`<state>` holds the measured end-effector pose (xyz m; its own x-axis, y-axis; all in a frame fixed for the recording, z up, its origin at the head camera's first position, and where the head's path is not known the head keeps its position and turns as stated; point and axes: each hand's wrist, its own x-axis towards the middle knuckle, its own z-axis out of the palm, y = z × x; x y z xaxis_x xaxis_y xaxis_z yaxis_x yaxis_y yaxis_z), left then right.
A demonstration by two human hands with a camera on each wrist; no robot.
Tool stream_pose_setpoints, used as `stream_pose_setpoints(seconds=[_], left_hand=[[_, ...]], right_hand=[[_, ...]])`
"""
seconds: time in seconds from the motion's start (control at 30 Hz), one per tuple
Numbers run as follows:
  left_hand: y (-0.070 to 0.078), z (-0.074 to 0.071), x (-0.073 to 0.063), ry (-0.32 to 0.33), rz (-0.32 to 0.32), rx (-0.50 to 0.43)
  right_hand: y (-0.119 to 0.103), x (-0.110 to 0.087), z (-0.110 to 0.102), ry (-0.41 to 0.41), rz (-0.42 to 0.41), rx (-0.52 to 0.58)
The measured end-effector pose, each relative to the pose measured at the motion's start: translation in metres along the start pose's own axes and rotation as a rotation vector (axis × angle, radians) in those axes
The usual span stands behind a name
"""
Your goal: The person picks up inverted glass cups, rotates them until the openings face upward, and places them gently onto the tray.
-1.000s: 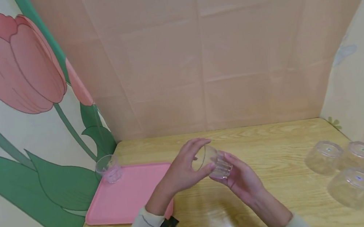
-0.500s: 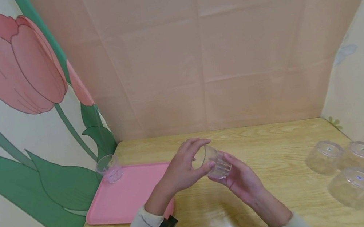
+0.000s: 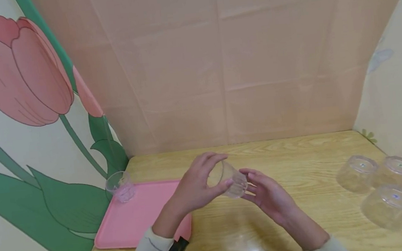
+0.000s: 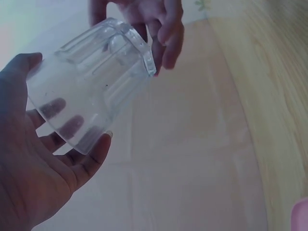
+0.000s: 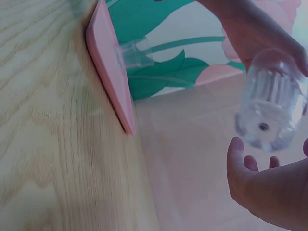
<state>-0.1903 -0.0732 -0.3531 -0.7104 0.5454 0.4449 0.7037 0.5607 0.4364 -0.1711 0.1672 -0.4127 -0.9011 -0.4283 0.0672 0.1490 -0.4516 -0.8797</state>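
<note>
A clear glass (image 3: 236, 182) with a fluted lower part is held tilted above the table, its rim toward the left. My left hand (image 3: 196, 184) grips it near the rim, thumb on the near side and fingers round the far side. Just off its base is my right hand (image 3: 271, 195), fingers loosely bent and apart from the glass. In the left wrist view the glass (image 4: 96, 82) fills the curl of the left hand. The right wrist view shows the base of the glass (image 5: 267, 127) above the right fingertips.
A pink tray (image 3: 141, 220) lies at the left of the wooden table (image 3: 299, 160), with an upright clear glass (image 3: 122, 189) on its far left corner. Several clear glasses stand upside down at the right, one of them the front glass (image 3: 388, 208). A beige backdrop (image 3: 254, 76) rises behind.
The right hand has let go of the glass's base and drawn back slightly to the right. The left hand has carried the glass a little to the left.
</note>
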Motion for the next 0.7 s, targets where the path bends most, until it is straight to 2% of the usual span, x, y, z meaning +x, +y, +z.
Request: stream_pose_setpoints(seconds=[0.1, 0.3, 0.43, 0.7], left_hand=[[-0.004, -0.003, -0.003, -0.023, -0.036, 0.024], [-0.011, -0.011, -0.010, -0.042, -0.121, 0.044], [-0.017, -0.014, -0.013, -0.043, -0.119, 0.075], [-0.030, -0.019, -0.021, -0.037, -0.126, 0.103]], right_hand=[[-0.002, -0.004, -0.005, 0.023, -0.022, -0.031], [-0.012, -0.009, -0.016, 0.068, -0.098, -0.192], [-0.019, -0.012, -0.024, 0.093, -0.123, -0.267], [-0.028, -0.019, -0.036, 0.105, -0.145, -0.324]])
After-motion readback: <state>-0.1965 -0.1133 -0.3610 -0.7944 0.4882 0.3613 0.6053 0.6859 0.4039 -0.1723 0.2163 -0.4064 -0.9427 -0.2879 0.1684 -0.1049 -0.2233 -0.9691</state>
